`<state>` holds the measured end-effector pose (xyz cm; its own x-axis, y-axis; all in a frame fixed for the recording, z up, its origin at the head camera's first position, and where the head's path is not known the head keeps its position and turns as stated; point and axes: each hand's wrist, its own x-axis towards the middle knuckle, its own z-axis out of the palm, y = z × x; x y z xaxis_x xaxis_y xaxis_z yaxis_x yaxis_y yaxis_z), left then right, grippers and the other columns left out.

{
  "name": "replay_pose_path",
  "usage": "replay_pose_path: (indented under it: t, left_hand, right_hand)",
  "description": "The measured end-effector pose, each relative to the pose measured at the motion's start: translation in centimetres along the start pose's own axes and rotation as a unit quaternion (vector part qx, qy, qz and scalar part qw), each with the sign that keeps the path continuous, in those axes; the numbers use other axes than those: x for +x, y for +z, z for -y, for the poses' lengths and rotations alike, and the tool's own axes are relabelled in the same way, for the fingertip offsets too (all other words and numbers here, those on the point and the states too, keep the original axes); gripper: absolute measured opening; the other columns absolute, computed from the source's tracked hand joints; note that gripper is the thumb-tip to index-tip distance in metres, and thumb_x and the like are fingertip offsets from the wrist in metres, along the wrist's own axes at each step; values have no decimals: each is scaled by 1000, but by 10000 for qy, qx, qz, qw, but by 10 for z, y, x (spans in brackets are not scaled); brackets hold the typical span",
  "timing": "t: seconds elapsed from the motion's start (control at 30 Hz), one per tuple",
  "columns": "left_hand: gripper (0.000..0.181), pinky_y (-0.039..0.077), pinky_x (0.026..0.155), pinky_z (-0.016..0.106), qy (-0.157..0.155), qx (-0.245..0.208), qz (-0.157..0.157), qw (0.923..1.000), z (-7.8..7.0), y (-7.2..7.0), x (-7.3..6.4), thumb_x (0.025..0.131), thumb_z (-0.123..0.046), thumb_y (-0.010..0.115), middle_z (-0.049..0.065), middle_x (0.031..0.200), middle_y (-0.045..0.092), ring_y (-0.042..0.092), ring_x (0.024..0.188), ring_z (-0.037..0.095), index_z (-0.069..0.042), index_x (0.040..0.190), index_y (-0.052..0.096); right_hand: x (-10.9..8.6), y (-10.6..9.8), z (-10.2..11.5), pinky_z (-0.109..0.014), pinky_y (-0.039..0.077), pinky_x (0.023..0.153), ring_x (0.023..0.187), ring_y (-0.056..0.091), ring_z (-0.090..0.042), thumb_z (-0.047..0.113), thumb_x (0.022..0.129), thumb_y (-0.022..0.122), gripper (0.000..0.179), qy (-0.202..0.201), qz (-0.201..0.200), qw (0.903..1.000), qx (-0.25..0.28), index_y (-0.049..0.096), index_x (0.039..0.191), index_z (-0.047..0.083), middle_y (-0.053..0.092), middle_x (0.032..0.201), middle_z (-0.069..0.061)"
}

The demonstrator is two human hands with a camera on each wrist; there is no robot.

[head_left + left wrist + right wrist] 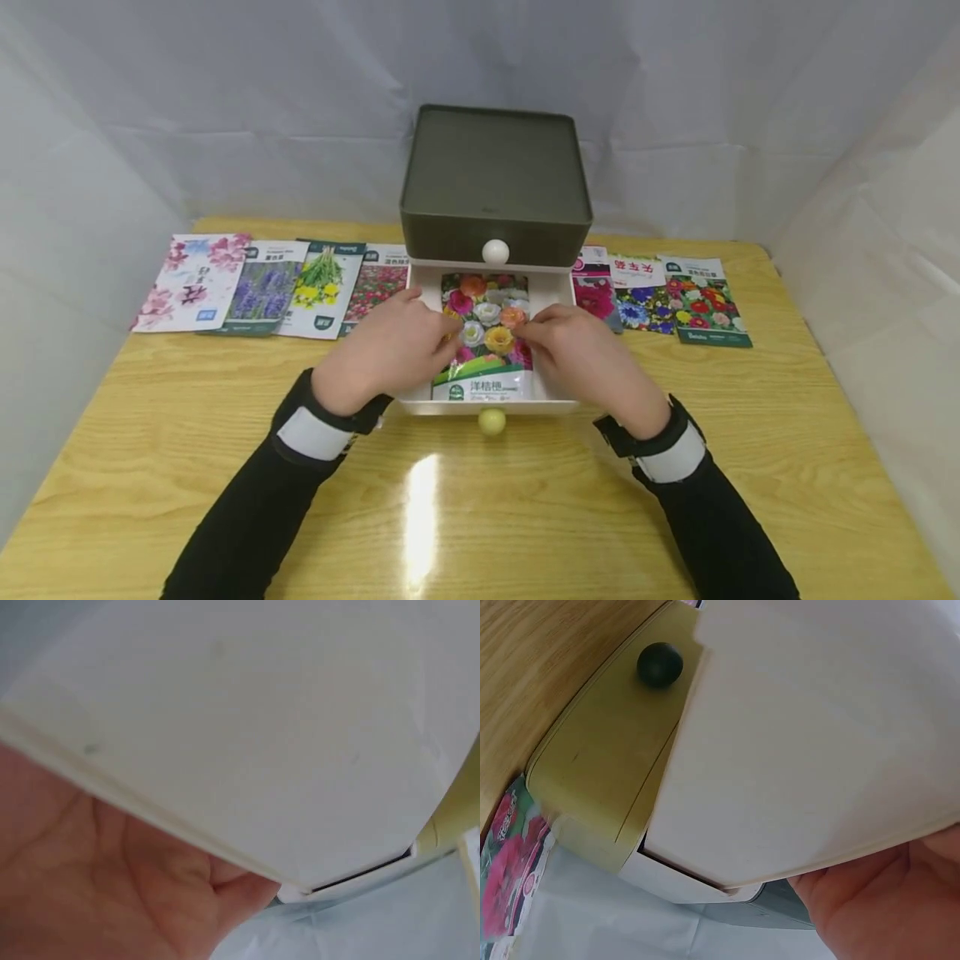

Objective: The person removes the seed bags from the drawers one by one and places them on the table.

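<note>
A seed packet with a picture of bright flowers lies in the pulled-out white drawer of a small chest. From the left, my left hand reaches over the drawer's side and pinches the packet's left edge. My right hand pinches its right edge from the other side. In both wrist views the drawer's white wall hides the fingertips. A round yellowish knob sits on the drawer front.
The drawer above is closed and has a white knob. Below, a yellow-green drawer carries a dark knob. Several seed packets overlap left of the chest, including a lavender packet; more lie right, such as a red-flower packet.
</note>
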<state>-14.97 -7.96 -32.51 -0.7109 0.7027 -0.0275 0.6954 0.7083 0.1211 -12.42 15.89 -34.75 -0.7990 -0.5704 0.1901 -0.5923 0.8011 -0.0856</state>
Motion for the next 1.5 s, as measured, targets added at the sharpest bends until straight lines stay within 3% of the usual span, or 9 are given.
replay_pose_path:
  t: [0.13, 0.27, 0.5, 0.67, 0.93, 1.0, 1.07, 1.3, 1.5]
  left_hand:
    - [30, 43, 83, 36, -316, -511, -291, 9978, 2, -1, 1, 94, -35, 47, -9, 66, 58, 53, 60, 8, -15, 106, 67]
    - [30, 44, 57, 27, -833, -1123, -1033, 9848, 4, -2, 2, 89, -38, 56, -3, 84, 63, 54, 61, 10, -14, 105, 67]
    - [23, 47, 65, 25, -1462, -2242, -1648, 9493, 11, -1, 6, 81, -31, 68, -2, 93, 56, 58, 77, 10, -15, 97, 65]
    - [26, 43, 64, 30, -1869, -2538, -1899, 9298, 18, -1, 6, 77, -30, 69, 0, 89, 53, 51, 74, 16, -14, 97, 64]
    - [35, 44, 61, 34, -2159, -3754, -1733, 8846, 25, -10, 0, 77, -26, 70, 2, 96, 53, 50, 76, 21, -16, 109, 59]
    - [33, 44, 61, 35, -2131, -3942, -1649, 8786, 26, -12, -2, 78, -25, 69, 4, 96, 53, 50, 75, 23, -16, 108, 59]
    - [31, 44, 62, 35, -2064, -3957, -1532, 8817, 26, -14, -3, 79, -26, 68, 4, 95, 54, 51, 75, 22, -16, 107, 59]
    - [28, 44, 57, 35, -1680, -3559, -1105, 9126, 15, -24, -12, 80, -36, 68, 1, 91, 56, 56, 67, 18, -19, 100, 60]
    - [23, 47, 58, 30, -997, -3462, -1296, 9238, -6, -35, -26, 79, -31, 70, -1, 90, 56, 59, 70, 8, -18, 96, 61]
  right_hand:
    - [0, 0, -1, -31, 46, 80, 92, 56, -16, 16, 89, 58, 24, 88, 2, 9994, 341, 68, 110, 14, 64, 98, -3]
    - [1, 2, -1, -32, 45, 82, 94, 55, -15, 19, 90, 57, 21, 94, -52, 9980, 629, 69, 106, 15, 64, 99, -1]
    - [3, 4, 0, -31, 44, 81, 93, 55, -13, 22, 91, 56, 21, 37, -142, 9969, 771, 69, 106, 17, 64, 98, 1]
    - [3, 5, 2, -31, 44, 81, 92, 53, -13, 25, 91, 55, 26, 195, -131, 9981, 563, 67, 112, 16, 64, 95, 1]
    - [3, 3, 1, -32, 43, 77, 90, 53, -14, 32, 94, 50, 33, 123, -36, 9987, 497, 62, 121, 18, 64, 95, 2]
    - [2, 3, 0, -30, 42, 73, 88, 52, -12, 34, 94, 49, 34, 202, -59, 9969, 757, 61, 122, 20, 63, 94, 3]
    - [0, 1, -1, -30, 41, 67, 82, 50, -11, 36, 94, 49, 32, 351, -171, 9929, 1120, 63, 119, 21, 63, 93, 5]
    - [-11, -21, 3, -29, 44, 58, 68, 52, -10, 43, 86, 60, 23, 1419, -503, 9614, 2303, 70, 97, 26, 64, 86, 10]
    - [-28, -46, 12, -31, 42, 55, 64, 50, -16, 49, 76, 68, 26, 1937, -408, 9419, 2713, 70, 89, 27, 61, 74, 10]
